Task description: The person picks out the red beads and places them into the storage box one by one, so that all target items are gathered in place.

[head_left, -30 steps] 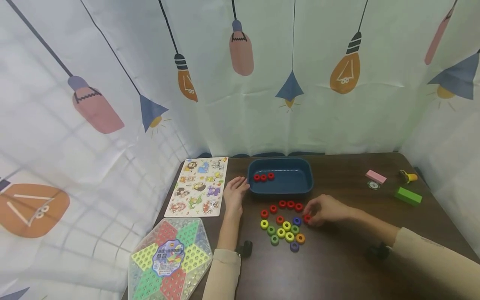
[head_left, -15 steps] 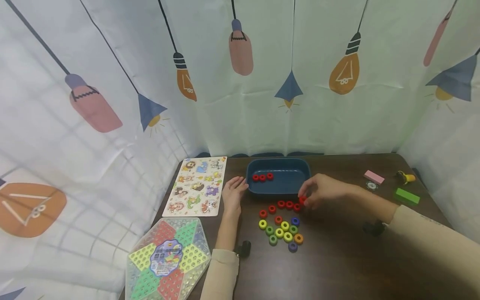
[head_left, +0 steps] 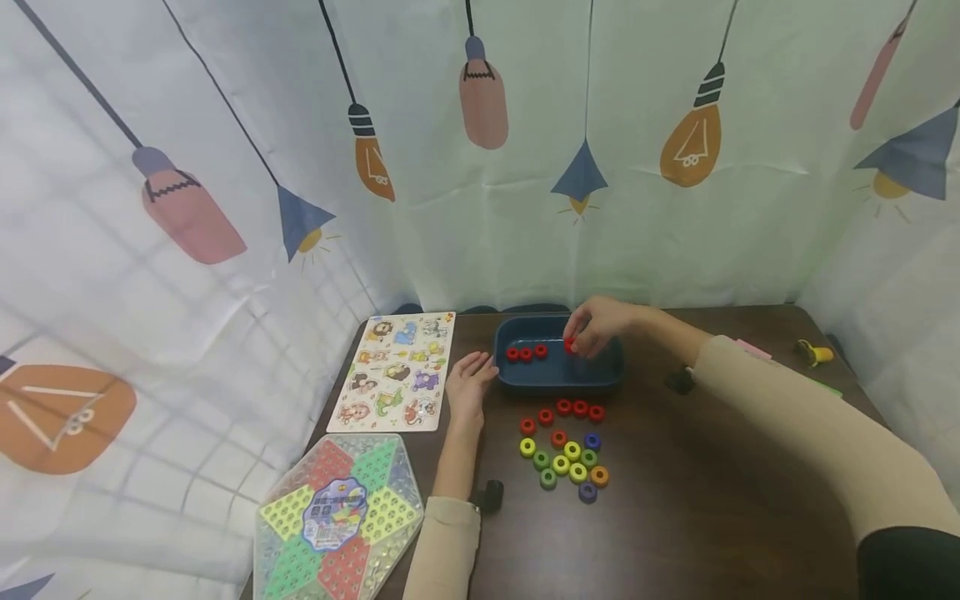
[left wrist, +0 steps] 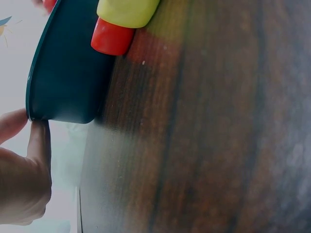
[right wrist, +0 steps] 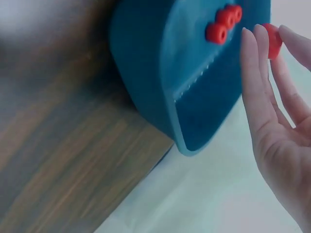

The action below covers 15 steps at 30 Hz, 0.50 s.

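Over the right half of a dark blue tray [head_left: 558, 387], my right hand [head_left: 597, 323] pinches a red ring-shaped bead [right wrist: 274, 41] between thumb and fingers. Three more red beads [head_left: 527, 353] sit in a row inside the tray at its left. My left hand [head_left: 469, 383] touches the tray's left end with its fingertips, fingers relaxed, as the left wrist view also shows at the rim. In front of the tray lie several loose beads: red ones [head_left: 563, 407] nearest it, then yellow [head_left: 560, 465], green [head_left: 548, 478], blue [head_left: 592, 442], purple [head_left: 587, 492] and orange [head_left: 598, 476].
An animal puzzle board [head_left: 397, 375] lies left of the tray, and a hexagonal game board [head_left: 337, 521] in front of it. A yellow-and-black item [head_left: 815, 353] lies at the right. My right sleeve [head_left: 795, 417] mostly covers a pink block and a green block. Curtains surround the table.
My right hand has lifted a red bead from the right side of the loose group and carried it up and left over the tray. The left hand has stayed at the tray's end.
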Available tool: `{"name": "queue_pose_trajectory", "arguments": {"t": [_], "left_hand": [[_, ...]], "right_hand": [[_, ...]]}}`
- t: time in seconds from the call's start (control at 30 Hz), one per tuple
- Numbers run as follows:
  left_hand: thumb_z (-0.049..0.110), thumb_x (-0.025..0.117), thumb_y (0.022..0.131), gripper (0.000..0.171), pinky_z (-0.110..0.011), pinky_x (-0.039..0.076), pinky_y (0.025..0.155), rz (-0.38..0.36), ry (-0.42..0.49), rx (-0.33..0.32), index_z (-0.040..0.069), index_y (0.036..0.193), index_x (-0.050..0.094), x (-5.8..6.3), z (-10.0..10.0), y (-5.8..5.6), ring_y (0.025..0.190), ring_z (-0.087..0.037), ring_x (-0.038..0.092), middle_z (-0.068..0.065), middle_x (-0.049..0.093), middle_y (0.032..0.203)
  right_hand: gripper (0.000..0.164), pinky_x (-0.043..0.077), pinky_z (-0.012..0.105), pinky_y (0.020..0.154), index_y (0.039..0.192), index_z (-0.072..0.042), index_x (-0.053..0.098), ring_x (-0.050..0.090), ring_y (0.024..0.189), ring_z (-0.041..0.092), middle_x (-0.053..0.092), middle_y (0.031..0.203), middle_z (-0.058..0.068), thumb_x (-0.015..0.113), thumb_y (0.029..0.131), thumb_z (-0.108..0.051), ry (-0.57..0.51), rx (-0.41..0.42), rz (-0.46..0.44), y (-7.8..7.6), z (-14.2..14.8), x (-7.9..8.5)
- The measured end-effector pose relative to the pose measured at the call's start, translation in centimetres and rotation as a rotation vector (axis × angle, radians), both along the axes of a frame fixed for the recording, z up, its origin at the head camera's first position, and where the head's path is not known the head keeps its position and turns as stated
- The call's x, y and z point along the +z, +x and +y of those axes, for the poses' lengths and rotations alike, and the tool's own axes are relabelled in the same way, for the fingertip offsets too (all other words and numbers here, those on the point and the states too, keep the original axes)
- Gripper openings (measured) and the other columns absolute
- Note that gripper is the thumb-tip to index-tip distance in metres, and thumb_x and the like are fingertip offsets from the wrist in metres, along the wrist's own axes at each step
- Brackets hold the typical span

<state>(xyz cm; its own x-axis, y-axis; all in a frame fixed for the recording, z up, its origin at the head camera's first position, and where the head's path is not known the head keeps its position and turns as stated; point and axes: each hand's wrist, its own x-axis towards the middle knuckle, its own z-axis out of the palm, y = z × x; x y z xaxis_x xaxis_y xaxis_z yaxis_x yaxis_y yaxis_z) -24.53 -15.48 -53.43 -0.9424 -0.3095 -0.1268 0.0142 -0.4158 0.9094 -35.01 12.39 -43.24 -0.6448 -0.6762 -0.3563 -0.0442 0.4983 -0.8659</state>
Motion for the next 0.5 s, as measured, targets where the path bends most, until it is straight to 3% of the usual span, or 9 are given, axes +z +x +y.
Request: {"name": "queue_pose_trajectory", "arguments": {"t": [0.23, 0.5], "left_hand": [[-0.013, 0.065, 0.084, 0.052, -0.027, 0.056, 0.085, -0.002, 0.002, -0.021, -0.006, 0.132, 0.048, 0.0, 0.1, -0.2, 0.122, -0.031, 0.059, -0.029, 0.052, 0.136], [-0.011, 0.067, 0.083, 0.051, -0.028, 0.055, 0.089, -0.005, -0.016, -0.01, -0.002, 0.131, 0.051, 0.1, 0.0, 0.0, 0.125, -0.032, 0.056, -0.027, 0.051, 0.137]], "right_hand": [[0.029, 0.055, 0.052, 0.086, 0.113, 0.005, 0.062, 0.071, 0.09, 0.033, 0.071, 0.1, 0.02, 0.07, 0.086, -0.001, 0.054, -0.047, -0.027, -2.8, -1.6, -1.3], [0.03, 0.057, 0.048, 0.084, 0.112, 0.007, 0.064, 0.072, 0.089, 0.027, 0.073, 0.098, 0.017, 0.072, 0.083, 0.001, 0.101, -0.037, 0.081, -4.1, -3.1, -3.1]]}}
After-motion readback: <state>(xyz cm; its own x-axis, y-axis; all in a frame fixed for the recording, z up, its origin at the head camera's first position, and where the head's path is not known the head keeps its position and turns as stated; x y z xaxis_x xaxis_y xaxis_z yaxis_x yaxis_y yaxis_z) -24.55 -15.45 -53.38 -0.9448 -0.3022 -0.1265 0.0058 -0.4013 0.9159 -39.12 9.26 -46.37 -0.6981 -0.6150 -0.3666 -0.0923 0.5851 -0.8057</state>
